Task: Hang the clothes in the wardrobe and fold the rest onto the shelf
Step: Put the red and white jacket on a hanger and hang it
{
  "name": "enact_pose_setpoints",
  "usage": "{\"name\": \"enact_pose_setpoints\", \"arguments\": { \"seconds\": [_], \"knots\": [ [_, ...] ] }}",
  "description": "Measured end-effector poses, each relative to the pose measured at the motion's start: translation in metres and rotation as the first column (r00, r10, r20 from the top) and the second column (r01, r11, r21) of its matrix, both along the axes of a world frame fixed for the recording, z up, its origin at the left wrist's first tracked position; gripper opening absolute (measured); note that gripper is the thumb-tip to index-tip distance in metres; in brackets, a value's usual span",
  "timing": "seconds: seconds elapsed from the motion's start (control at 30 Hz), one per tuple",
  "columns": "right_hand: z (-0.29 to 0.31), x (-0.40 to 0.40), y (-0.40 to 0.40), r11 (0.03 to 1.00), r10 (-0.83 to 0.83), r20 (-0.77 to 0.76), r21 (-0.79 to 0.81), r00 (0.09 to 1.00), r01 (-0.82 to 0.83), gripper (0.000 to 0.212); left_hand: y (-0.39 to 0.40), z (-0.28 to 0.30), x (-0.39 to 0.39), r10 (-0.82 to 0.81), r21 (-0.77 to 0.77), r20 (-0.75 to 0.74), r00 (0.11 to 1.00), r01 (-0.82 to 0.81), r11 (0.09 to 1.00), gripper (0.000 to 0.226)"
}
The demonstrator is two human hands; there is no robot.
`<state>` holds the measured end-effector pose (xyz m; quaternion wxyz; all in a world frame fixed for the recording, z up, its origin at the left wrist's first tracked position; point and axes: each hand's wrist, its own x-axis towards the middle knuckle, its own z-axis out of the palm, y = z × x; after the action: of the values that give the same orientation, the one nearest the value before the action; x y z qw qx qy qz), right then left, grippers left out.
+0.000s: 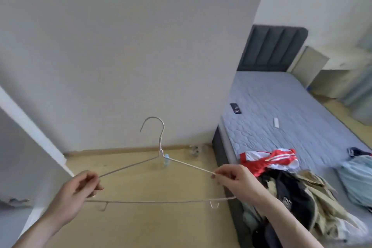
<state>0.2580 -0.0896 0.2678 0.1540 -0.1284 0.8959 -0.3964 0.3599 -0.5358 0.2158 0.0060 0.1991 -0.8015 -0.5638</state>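
Both hands, left hand (80,185) and right hand (231,177), pinch a thin bare wire hanger (161,167) level (hook up); keep it so toward the clothes heap (291,193) beside the right hand.

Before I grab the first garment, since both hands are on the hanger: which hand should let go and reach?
Probably the right hand. The clothes pile lies on the bed right beside it, while the left hand grips the hanger on the far side and can keep holding it.

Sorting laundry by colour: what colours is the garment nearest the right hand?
Red and white striped garment, head view.
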Motion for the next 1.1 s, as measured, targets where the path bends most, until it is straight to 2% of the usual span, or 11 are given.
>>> {"name": "enact_pose_setpoints", "arguments": {
  "seconds": [0.1, 0.17, 0.3, 0.5, 0.73, 0.87, 0.93, 1.1],
  "knots": [
    [-0.014, 0.016, 0.073, 0.989, -0.133, -0.029, 0.057, 0.991, 0.134, 0.006, 0.079, -0.004, -0.043, -0.063, 0.034, -0.062, 0.996, 0.065, 0.997, 0.02],
    [-0.024, 0.025, 0.113, 0.975, -0.209, -0.032, 0.069, 0.977, 0.211, 0.007, 0.131, -0.006, -0.068, -0.166, 0.01, -0.077, 0.983, 0.167, 0.986, 0.024],
    [-0.045, 0.032, 0.171, 0.948, -0.305, -0.034, 0.082, 0.952, 0.307, 0.02, 0.221, -0.009, -0.115, -0.398, -0.022, -0.009, 0.917, 0.397, 0.917, 0.023],
    [-0.074, 0.026, 0.22, 0.866, -0.493, 0.106, -0.039, 0.863, 0.499, 0.023, 0.317, -0.02, -0.197, -0.618, -0.033, 0.095, 0.781, 0.623, 0.782, 0.017],
    [-0.089, 0.002, 0.262, 0.674, -0.706, 0.235, -0.068, 0.668, 0.736, 0.018, 0.404, -0.061, -0.299, -0.739, -0.054, 0.212, 0.64, 0.762, 0.645, 0.009],
    [-0.094, -0.013, 0.28, 0.57, -0.797, 0.209, -0.049, 0.567, 0.82, 0.018, 0.45, -0.08, -0.348, -0.793, -0.125, 0.288, 0.537, 0.842, 0.525, 0.034],
    [-0.094, -0.016, 0.29, 0.515, -0.831, 0.222, -0.044, 0.511, 0.856, 0.019, 0.473, -0.085, -0.366, -0.804, -0.15, 0.336, 0.491, 0.87, 0.469, 0.039],
    [-0.095, -0.022, 0.326, 0.377, -0.893, 0.244, -0.056, 0.379, 0.925, 0.021, 0.538, -0.098, -0.396, -0.828, -0.106, 0.408, 0.384, 0.921, 0.375, 0.027]
  ]
}}
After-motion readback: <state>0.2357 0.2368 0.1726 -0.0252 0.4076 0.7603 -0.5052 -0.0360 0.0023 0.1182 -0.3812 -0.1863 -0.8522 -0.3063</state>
